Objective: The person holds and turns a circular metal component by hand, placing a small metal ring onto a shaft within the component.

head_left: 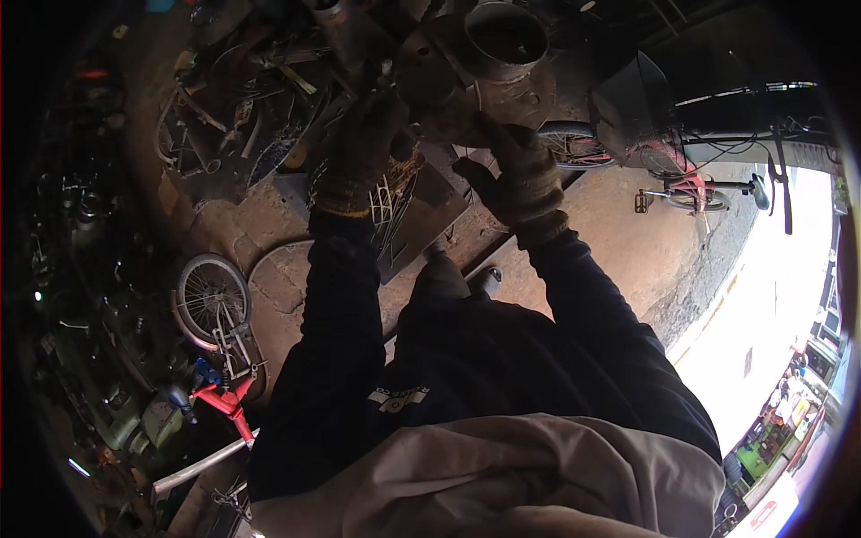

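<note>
Both my hands wear knitted work gloves and reach up to rusty metal parts at the top of the view. My left hand [366, 148] is beside a dark round disc [425, 82]; its fingers are lost in shadow, so their grip cannot be made out. My right hand [520, 175] has its thumb spread away from the fingers. Its fingertips reach the lower edge of a wide, round metal plate [529, 100]. A short, thick pipe section [507, 45] stands on the plate, its round mouth showing.
Below the hands lies a flat metal sheet [426, 220] near a yellowish wire grid [384, 199]. Scrap and cables [242, 117] are heaped at upper left. A bicycle wheel [213, 291] and red frame [231, 403] lie left; a red bicycle [691, 184] stands right.
</note>
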Available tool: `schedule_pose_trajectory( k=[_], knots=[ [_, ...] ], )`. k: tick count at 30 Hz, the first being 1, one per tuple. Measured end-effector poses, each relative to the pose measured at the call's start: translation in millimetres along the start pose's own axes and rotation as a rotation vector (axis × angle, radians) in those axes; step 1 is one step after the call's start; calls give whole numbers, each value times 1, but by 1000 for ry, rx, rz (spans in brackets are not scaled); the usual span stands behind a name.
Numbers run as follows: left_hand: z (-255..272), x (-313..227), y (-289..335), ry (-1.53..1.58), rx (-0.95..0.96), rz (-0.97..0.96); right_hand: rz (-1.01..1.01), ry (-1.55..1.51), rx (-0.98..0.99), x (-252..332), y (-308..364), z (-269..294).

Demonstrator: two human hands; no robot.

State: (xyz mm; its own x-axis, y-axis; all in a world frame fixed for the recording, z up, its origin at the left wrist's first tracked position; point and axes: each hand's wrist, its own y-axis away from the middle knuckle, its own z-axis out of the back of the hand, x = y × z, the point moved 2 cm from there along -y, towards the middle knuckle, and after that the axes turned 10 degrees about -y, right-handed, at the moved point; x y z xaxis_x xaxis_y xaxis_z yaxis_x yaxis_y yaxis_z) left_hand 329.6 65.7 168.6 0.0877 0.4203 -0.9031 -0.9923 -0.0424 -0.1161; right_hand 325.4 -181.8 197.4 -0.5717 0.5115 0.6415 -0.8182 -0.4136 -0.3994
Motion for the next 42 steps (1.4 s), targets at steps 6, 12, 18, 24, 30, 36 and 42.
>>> schedule_pose_trajectory(
  k=[6, 12, 18, 24, 30, 36, 42],
  knots=[
    [-15, -40, 34, -188, -29, -94, -40, 177, 237, 22, -5, -9],
    [-26, -38, 61, -830, -408, -393, -817, -1112, 100, -3, 16, -25],
    [-66, 21, 74, 99, -173, 96, -681, -960, 285, -12, 12, -37],
    [-48, 14, 40, 295, -32, 298, -938, -1170, 238, -14, 2, -45],
    [-31, -23, 11, 67, -37, 374, -892, -969, 370, -23, 7, -20],
    [-37, 4, -1, 105, -75, 345, -1003, -1076, 247, -26, 32, -3],
    [-38, 15, -6, 112, -102, 208, -1005, -1054, 238, -32, 41, -2]
  ],
)
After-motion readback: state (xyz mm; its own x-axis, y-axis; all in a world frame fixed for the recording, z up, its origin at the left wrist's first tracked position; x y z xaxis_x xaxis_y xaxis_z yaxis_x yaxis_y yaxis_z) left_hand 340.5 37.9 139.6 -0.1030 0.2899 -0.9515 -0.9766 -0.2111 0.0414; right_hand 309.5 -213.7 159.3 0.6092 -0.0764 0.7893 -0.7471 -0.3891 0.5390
